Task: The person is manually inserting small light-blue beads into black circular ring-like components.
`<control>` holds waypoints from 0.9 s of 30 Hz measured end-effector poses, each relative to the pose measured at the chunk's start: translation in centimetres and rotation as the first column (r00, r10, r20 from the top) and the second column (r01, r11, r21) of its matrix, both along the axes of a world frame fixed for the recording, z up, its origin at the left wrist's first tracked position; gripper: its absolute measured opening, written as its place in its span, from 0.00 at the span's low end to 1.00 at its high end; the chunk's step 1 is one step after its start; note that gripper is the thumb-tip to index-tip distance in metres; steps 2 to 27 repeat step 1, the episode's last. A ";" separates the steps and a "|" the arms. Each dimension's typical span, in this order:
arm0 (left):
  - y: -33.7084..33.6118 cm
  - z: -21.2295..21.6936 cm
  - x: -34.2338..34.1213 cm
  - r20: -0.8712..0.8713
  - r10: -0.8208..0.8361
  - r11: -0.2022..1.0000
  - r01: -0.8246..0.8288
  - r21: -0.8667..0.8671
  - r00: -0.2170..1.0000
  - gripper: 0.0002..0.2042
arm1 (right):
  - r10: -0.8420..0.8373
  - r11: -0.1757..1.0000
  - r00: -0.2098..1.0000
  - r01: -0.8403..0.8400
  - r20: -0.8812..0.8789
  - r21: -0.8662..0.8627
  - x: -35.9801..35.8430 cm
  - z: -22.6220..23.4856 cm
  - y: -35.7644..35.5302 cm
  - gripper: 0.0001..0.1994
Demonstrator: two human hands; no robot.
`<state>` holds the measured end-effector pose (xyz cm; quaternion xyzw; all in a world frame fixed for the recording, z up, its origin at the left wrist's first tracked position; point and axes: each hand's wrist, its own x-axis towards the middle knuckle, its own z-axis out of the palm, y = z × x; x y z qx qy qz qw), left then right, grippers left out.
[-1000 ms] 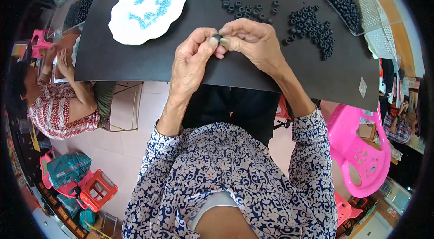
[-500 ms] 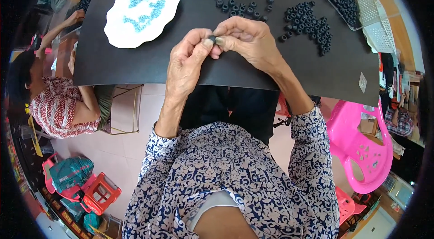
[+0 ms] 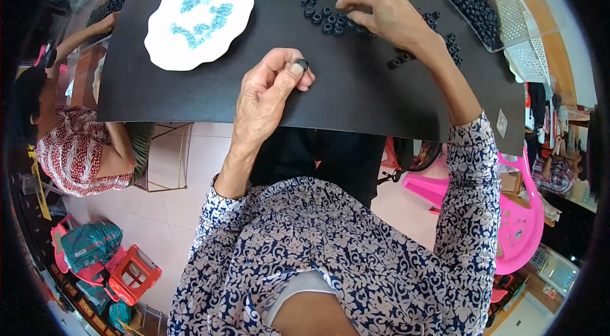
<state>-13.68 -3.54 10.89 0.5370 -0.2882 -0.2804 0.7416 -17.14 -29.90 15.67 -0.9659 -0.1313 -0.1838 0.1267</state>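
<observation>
Over the black mat (image 3: 356,91), the left hand (image 3: 270,91) pinches a black ring (image 3: 303,64); the right hand (image 3: 381,12) pinches among loose rings (image 3: 321,15).

A navy blouse (image 3: 356,253) with white floral print, sleeves pushed up.

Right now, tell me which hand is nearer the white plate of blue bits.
Left. The left hand sits just right of the white plate, pinching a black ring; the right hand is farther right, over the loose rings.
</observation>
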 end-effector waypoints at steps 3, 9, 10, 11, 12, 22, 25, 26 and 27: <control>0.1 -0.1 0.0 0.014 0.005 1.000 -0.006 0.020 1.000 0.09 | -0.036 0.999 0.991 0.041 -0.130 0.034 0.4 0.1 0.2 0.10; 0.1 -0.1 0.0 0.014 0.005 1.000 -0.006 0.020 1.000 0.09 | -0.036 0.999 0.991 0.041 -0.130 0.034 0.4 0.1 0.2 0.10; 0.1 -0.1 0.0 0.014 0.005 1.000 -0.006 0.020 1.000 0.09 | -0.036 0.999 0.991 0.041 -0.130 0.034 0.4 0.1 0.2 0.10; 0.1 -0.1 0.0 0.014 0.005 1.000 -0.006 0.020 1.000 0.09 | -0.036 0.999 0.991 0.041 -0.130 0.034 0.4 0.1 0.2 0.10; 0.1 -0.1 0.0 0.014 0.005 1.000 -0.006 0.020 1.000 0.09 | -0.036 0.999 0.991 0.041 -0.130 0.034 0.4 0.1 0.2 0.10; 0.1 -0.1 0.0 0.014 0.005 1.000 -0.006 0.020 1.000 0.09 | -0.036 0.999 0.991 0.041 -0.130 0.034 0.4 0.1 0.2 0.10; 0.1 -0.1 0.0 0.014 0.005 1.000 -0.006 0.020 1.000 0.09 | -0.036 0.999 0.991 0.041 -0.130 0.034 0.4 0.1 0.2 0.10; 0.1 -0.1 0.0 0.014 0.005 1.000 -0.006 0.020 1.000 0.09 | -0.036 0.999 0.991 0.041 -0.130 0.034 0.4 0.1 0.2 0.10; 0.1 -0.1 0.0 0.014 0.005 1.000 -0.006 0.020 1.000 0.09 | -0.036 0.999 0.991 0.041 -0.130 0.034 0.4 0.1 0.2 0.10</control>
